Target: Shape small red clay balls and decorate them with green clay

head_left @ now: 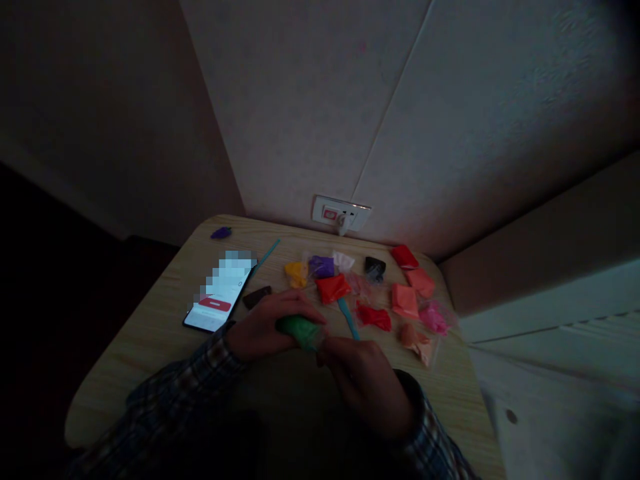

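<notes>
Both my hands meet over a small wooden table point(150, 333) in dim light. My left hand point(265, 323) is closed around a green lump of modelling clay in clear wrap point(300, 330). My right hand point(367, 383) pinches the right end of the same green lump. A teal plastic tool point(349, 319) lies just beyond my right hand's fingers. Several small packets of clay lie past the hands: yellow point(297, 273), purple point(323, 267), red point(333, 288), black point(375, 268), orange point(405, 300) and pink point(434, 319).
A lit phone point(220, 293) lies on the table's left part, with a dark brown piece point(257, 297) beside it and a thin teal stick point(265, 257) behind. A purple piece point(221, 233) sits at the far left corner. A wall socket point(341, 213) is behind the table.
</notes>
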`<control>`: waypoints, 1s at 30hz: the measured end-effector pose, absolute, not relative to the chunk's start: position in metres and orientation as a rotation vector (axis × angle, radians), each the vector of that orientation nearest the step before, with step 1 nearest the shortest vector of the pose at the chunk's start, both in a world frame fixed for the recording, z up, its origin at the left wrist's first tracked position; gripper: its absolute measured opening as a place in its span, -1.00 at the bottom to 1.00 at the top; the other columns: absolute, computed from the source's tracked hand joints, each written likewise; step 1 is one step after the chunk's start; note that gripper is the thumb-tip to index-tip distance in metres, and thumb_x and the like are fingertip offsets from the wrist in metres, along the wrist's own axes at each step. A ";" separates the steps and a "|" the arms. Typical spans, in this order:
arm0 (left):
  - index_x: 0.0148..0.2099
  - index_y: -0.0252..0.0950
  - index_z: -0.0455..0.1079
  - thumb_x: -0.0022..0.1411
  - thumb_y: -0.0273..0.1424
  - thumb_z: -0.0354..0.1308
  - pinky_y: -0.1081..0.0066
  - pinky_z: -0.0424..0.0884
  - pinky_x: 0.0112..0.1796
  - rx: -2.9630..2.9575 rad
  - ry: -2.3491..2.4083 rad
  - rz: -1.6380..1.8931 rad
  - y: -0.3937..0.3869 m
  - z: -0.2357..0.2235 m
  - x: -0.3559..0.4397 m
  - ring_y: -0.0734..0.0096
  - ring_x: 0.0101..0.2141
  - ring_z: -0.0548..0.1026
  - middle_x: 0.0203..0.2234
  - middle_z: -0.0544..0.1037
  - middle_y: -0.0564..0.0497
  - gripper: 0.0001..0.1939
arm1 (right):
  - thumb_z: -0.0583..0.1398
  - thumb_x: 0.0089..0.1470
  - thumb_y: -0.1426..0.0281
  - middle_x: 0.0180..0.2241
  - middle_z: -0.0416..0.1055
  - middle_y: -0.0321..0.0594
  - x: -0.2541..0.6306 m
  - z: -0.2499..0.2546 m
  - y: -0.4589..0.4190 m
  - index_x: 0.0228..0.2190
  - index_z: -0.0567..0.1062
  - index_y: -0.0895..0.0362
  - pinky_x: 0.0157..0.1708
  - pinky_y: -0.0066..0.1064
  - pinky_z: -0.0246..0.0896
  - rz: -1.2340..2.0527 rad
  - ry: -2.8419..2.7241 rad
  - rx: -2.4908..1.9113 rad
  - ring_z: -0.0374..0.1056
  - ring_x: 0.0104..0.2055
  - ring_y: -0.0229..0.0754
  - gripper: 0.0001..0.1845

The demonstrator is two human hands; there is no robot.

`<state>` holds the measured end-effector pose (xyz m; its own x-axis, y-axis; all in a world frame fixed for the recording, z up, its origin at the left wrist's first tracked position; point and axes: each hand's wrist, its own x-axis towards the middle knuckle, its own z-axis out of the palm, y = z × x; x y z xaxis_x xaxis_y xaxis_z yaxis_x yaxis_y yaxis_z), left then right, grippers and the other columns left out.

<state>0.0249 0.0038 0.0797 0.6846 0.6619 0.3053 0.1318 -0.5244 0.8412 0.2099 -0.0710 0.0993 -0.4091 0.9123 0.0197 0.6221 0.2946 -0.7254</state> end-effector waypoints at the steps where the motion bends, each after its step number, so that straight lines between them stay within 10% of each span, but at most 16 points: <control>1: -0.20 -0.33 0.49 0.10 -0.49 0.23 0.41 0.37 -0.32 2.025 0.615 0.772 0.004 0.079 0.025 0.36 -0.35 0.46 -0.37 0.48 -0.02 -0.83 | 0.01 0.06 0.56 -0.55 0.46 -0.27 0.210 0.099 -0.070 -0.48 0.43 0.14 -0.52 -0.51 0.08 0.930 -2.135 -1.388 0.39 -0.51 -0.27 -0.76; 13: -0.22 -0.34 0.48 0.05 -0.49 0.28 0.38 0.34 -0.28 1.898 0.599 0.785 0.003 0.087 0.025 0.35 -0.33 0.45 -0.36 0.50 -0.02 -0.81 | -0.05 0.21 0.13 -0.70 0.04 -0.43 0.218 0.105 -0.066 -0.55 0.38 0.15 -0.64 -0.51 -0.11 1.552 -1.757 -1.169 -0.03 -0.67 -0.38 -0.53; 30: -0.19 -0.29 0.45 0.09 -0.45 0.24 0.35 0.34 -0.24 1.969 0.736 0.784 0.002 0.086 0.024 0.33 -0.28 0.43 -0.34 0.46 0.00 -0.81 | 0.12 0.15 0.42 -0.51 0.34 -0.29 0.203 0.099 -0.073 -0.35 0.45 0.14 -0.55 -0.51 0.14 0.542 -1.963 -1.252 0.29 -0.52 -0.30 -0.89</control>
<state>0.0245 0.0018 0.0863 0.6271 0.7407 0.2412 0.1939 -0.4483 0.8726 0.2035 -0.0729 0.0993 -0.2562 0.8993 0.3543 0.5898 0.4359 -0.6798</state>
